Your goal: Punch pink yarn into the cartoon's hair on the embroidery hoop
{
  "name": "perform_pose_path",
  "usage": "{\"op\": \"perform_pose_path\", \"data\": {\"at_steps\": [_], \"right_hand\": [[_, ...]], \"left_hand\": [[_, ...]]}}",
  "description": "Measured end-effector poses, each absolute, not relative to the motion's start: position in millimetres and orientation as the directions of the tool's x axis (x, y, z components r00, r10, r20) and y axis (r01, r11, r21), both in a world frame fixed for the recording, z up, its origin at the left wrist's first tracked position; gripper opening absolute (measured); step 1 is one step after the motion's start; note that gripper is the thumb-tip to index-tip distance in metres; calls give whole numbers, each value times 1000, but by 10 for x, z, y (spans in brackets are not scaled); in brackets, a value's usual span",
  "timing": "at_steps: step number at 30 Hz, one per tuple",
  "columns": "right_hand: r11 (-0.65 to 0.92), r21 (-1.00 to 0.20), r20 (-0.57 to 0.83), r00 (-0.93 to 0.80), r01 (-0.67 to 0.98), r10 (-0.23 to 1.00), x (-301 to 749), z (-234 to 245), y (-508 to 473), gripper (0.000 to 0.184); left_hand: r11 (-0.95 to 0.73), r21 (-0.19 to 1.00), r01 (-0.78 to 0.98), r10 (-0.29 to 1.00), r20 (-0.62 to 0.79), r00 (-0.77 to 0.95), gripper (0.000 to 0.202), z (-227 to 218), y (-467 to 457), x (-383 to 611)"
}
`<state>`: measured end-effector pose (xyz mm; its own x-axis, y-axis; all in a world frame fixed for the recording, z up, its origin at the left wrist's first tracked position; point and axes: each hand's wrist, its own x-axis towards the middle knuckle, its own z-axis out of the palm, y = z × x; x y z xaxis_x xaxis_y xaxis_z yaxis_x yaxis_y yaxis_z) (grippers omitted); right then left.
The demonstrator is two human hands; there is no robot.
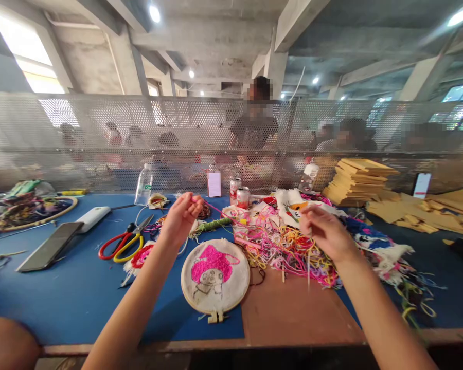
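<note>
My left hand (185, 216) is raised left of the yarn heap, its fingers pinched on a strand of pink yarn (215, 208) that runs right toward the heap. Over the right part of the tangled yarn pile (283, 244) is my right hand (326, 231), fingers curled together; whatever is in them is too blurred to make out. Between my forearms, a round embroidery hoop (242, 295) lies flat on the table. Its white cloth carries a drawn figure with a filled pink looped patch (212, 262) and a loose pink strand.
Scissors (121, 246), a phone (50, 246) and a white power bank (93, 218) lie left. Behind stand a bottle (143, 185), an upright phone (214, 184) and drink cans (242, 197). Stacked frames (360, 180) stand right. A mesh partition (196, 128) separates me from other people.
</note>
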<state>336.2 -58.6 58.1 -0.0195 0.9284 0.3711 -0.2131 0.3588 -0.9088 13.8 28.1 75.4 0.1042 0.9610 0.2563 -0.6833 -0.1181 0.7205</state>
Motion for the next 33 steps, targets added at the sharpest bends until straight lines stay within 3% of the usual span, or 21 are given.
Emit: {"op": "perform_pose_path", "data": {"at_steps": [2, 4, 9, 11, 14, 18, 23, 28, 31, 33], "right_hand": [[239, -942, 281, -168, -237, 945, 3140, 405, -523, 16], [151, -959, 220, -301, -238, 928, 2893, 256, -469, 16], [22, -984, 102, -460, -176, 882, 2330, -25, -370, 23], [9, -984, 92, -463, -180, 882, 2179, -145, -356, 25], [-52, -971, 61, -454, -232, 889, 2051, -331, -367, 27], [-117, -943, 20, -403, -312, 915, 2035, -484, -387, 28], [-105, -943, 19, -366, -316, 930, 2083, -496, -366, 31], [-106, -950, 7, -356, -295, 934, 2047, -480, -384, 35], [-109, -976, -31, -370, -191, 929, 2069, -439, -390, 41], [-26, -998, -8, -338, -49, 941, 2137, -386, -376, 44]], "left_hand": [[-200, 716, -669, 962, 273, 4, 10, 754, 295, 93], [-162, 755, -636, 974, 226, 20, 10, 635, 276, 136], [247, 857, -452, 910, -45, 412, 29, 113, 59, 428], [325, 859, -395, 827, -56, 559, 26, -42, -57, 518], [308, 889, -339, 743, -2, 670, 28, -164, -189, 593], [261, 902, -345, 776, 17, 631, 35, -225, -237, 630], [234, 894, -381, 825, 25, 565, 24, -241, -228, 632], [285, 886, -365, 792, -3, 611, 20, -226, -248, 629], [286, 888, -361, 793, -8, 609, 22, -231, -222, 603], [284, 885, -370, 817, -22, 576, 19, -233, -180, 570]]}}
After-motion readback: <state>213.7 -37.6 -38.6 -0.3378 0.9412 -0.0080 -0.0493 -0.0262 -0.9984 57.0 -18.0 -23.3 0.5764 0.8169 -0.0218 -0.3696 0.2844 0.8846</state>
